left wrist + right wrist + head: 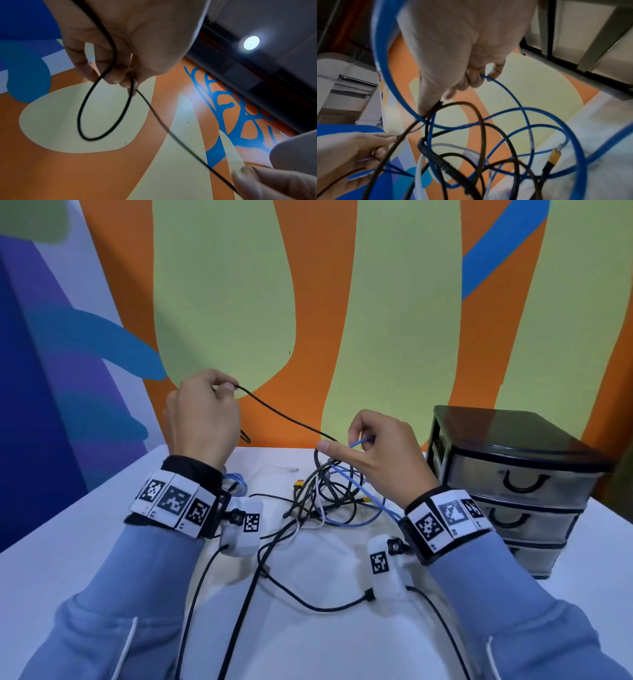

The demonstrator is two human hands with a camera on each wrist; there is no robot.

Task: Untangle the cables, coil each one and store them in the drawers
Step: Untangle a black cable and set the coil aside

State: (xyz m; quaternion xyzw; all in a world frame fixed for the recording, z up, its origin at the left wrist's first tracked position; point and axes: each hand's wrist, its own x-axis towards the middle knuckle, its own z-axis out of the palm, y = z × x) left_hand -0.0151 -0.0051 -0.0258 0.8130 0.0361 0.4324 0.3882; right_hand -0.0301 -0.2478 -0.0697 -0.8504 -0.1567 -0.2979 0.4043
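Cables: left hand pinches a thin black cable, raised at 10 o'clock; right hand pinches a blue cable above the tangle at bench centre; drawers closed, at 3 o'clock.

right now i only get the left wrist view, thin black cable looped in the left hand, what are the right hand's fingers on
Observer: The right hand pinches a blue cable above the tangle; the thin black cable runs down to its thumb.
Operator: drawers open yet
Observer: No, all three drawers of the black drawer unit look shut.
Operator: what else is in the tangle
Observer: A white cable and a thick braided black cable.
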